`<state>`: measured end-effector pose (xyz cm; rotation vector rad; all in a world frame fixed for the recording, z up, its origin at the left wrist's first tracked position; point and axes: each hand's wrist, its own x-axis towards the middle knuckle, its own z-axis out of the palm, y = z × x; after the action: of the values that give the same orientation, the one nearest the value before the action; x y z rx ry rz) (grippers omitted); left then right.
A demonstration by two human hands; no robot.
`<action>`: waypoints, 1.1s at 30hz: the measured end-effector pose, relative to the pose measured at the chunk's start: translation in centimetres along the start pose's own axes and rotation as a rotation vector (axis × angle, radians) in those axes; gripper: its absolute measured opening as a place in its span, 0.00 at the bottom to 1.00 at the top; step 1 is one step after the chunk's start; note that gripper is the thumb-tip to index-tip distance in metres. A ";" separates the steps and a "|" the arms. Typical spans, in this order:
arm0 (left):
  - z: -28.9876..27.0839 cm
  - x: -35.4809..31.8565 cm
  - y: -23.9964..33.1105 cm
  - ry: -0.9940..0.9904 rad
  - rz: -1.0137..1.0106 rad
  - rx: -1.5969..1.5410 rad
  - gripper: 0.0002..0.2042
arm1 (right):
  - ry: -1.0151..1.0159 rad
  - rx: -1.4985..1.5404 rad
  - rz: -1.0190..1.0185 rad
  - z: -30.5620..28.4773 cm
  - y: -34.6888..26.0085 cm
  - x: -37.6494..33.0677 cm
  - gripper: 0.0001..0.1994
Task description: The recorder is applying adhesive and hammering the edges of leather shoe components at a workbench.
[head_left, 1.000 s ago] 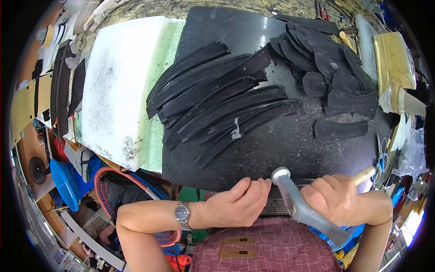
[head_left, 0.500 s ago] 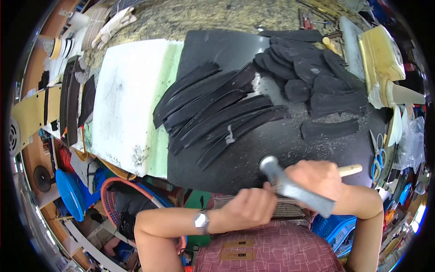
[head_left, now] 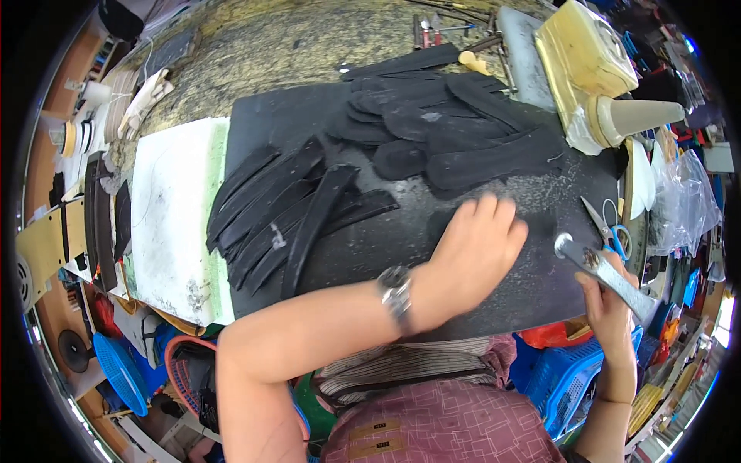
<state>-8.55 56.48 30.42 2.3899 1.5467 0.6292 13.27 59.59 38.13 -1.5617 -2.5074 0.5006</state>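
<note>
Right hand (head_left: 611, 312): the hammer (head_left: 610, 279) is being gripped close beneath its head, the handle being hidden by the fingers and palm.
Left hand (head_left: 478, 247): is being held palm-down, fingers extended, over the black board (head_left: 370, 255); whether anything is being pinched cannot be told through the blur.
Hammer handling: is being judged head-heavy, rigid and tough; a firm hold is being favoured on the handle, away from the grey metal faces.
Black strips (head_left: 251, 197): are being carried by the board, left of the left hand, in an overlapping fan; long, narrow, curved and matt.
Wider black pieces (head_left: 471, 162): are being heaped just beyond the left hand's fingertips, flat, with rounded ends.
Strip handling: both kinds are being judged light, pliable and hardly fragile; a pinch at a free end or edge is being suggested.
Scissors (head_left: 619, 241): are being left lying just beyond the right hand, blue-handled.
White slab (head_left: 168, 220): is being seen far left of the left hand, smudged and foam-like.
Counter (head_left: 270, 58): is being shown beyond everything, mottled and worn.
</note>
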 end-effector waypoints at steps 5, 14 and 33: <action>-0.2 -7.7 2.2 -0.055 0.212 0.098 0.16 | -0.136 -0.006 -0.155 -1.4 1.9 -3.3 0.11; -0.4 -2.0 4.5 -0.116 -0.038 -0.071 0.22 | -0.381 0.150 -0.426 1.2 3.0 -3.3 0.15; 2.6 -0.8 3.6 -0.023 0.376 -0.020 0.15 | -0.414 0.235 -0.369 0.2 5.2 -1.1 0.16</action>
<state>-4.68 54.36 29.40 2.6837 1.0799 0.6784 18.04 60.67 36.17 -0.9562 -2.8053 1.1016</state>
